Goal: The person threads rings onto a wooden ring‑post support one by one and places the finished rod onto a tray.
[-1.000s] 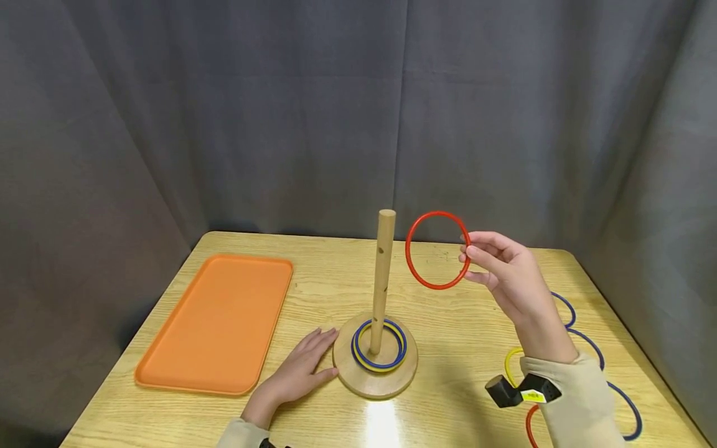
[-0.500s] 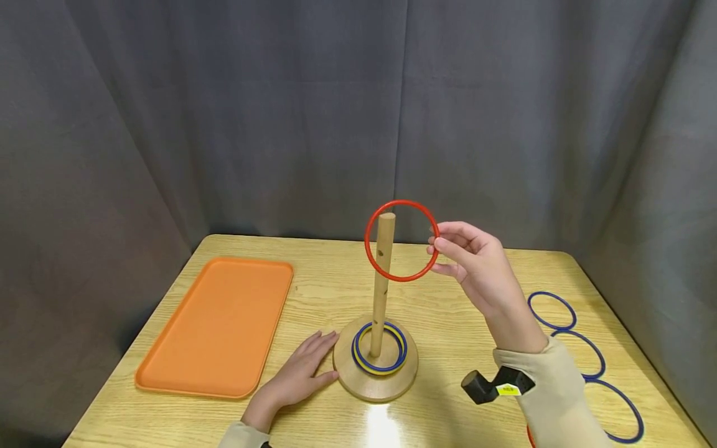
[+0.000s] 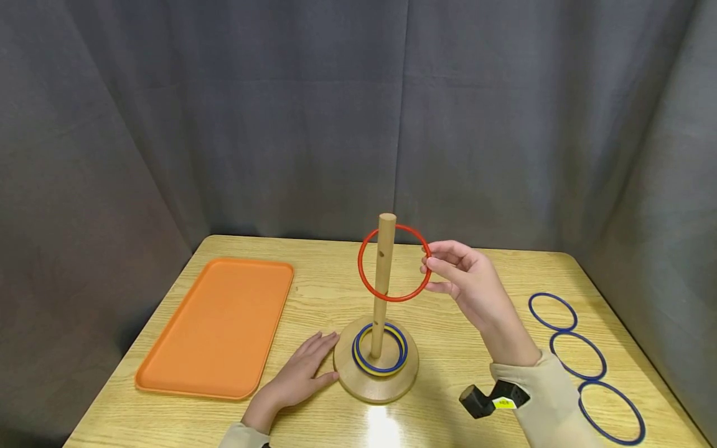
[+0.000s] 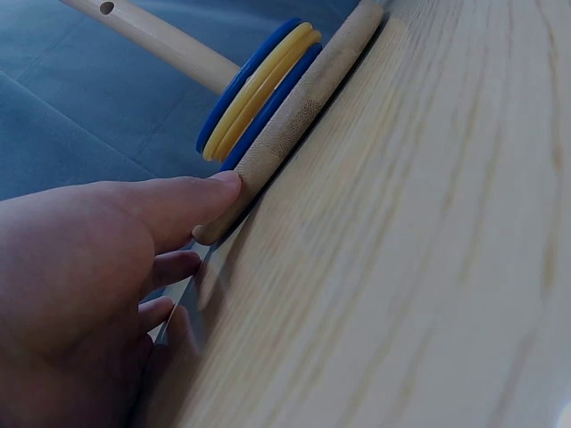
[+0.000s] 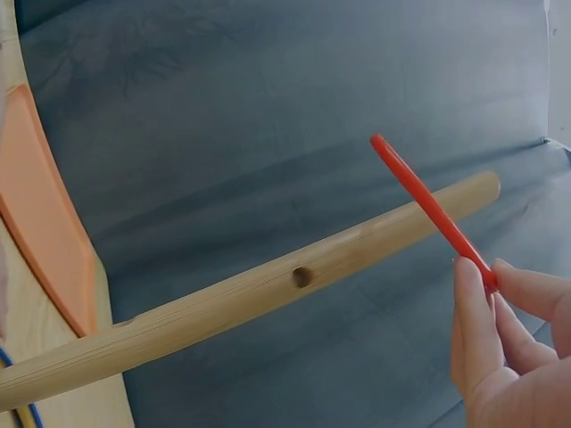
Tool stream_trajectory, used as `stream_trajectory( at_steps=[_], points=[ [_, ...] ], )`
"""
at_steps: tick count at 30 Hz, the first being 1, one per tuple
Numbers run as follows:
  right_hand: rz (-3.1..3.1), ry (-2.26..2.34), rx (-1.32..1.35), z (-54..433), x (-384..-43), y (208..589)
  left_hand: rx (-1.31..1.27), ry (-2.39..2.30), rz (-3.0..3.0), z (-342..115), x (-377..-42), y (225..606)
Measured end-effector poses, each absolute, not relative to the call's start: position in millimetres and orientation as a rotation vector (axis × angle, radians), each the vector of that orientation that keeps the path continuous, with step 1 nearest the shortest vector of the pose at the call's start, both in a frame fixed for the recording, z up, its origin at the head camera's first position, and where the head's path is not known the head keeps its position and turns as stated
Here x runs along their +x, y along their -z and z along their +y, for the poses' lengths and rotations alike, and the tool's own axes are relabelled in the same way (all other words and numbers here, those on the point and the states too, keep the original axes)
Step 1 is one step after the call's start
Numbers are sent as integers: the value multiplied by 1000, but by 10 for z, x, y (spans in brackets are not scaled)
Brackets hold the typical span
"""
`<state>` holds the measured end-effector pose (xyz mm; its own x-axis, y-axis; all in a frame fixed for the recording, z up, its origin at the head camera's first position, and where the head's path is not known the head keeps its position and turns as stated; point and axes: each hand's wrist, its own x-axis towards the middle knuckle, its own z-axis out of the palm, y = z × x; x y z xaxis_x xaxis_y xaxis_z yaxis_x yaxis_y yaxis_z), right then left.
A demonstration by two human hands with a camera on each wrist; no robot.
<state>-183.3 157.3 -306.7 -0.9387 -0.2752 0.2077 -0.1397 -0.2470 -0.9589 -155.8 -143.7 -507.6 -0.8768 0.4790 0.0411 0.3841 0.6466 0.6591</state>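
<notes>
In the head view my right hand (image 3: pixel 473 292) pinches a red ring (image 3: pixel 399 300) between thumb and fingertips. The ring encircles the upper part of an upright wooden peg (image 3: pixel 383 267), whose top pokes through. Seen from the right wrist, the red ring (image 5: pixel 415 187) slants across the peg just below its end. My left hand (image 3: pixel 302 370) lies flat on the table, fingers straight, beside the round wooden base (image 3: pixel 376 391). Its thumb touches the base edge in the left wrist view. Around the peg's foot lie stacked blue rings (image 4: pixel 241 83) and yellow rings (image 4: pixel 260 89).
An orange tray (image 3: pixel 215 393) lies on the left of the wooden table (image 3: pixel 330 274). Three blue rings (image 3: pixel 622 442) lie in a row along the right side. A grey curtain (image 3: pixel 291 124) hangs behind the table.
My right hand has carried the red ring left from beside the peg, then lowered it so the peg's top passes through. My left hand stays in place.
</notes>
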Motion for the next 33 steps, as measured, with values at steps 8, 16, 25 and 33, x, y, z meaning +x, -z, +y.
stream_trajectory(
  at_steps=[8, 16, 25, 33],
  points=[
    [1916, 2278, -420, 1557, -1827, 3271, 715, -1036, 2730, -1437, -1553, 5081],
    [2022, 2148, -348, 1560, -1863, 3530, 720, -1032, 2733, -1434, -1555, 5075],
    [2106, 1954, -298, 1592, -1943, 3918, 711, -1034, 2721, -1436, -1553, 5073],
    [2097, 1875, -245, 1597, -1994, 4281, 707, -1027, 2730, -1435, -1553, 5079]
  ],
)
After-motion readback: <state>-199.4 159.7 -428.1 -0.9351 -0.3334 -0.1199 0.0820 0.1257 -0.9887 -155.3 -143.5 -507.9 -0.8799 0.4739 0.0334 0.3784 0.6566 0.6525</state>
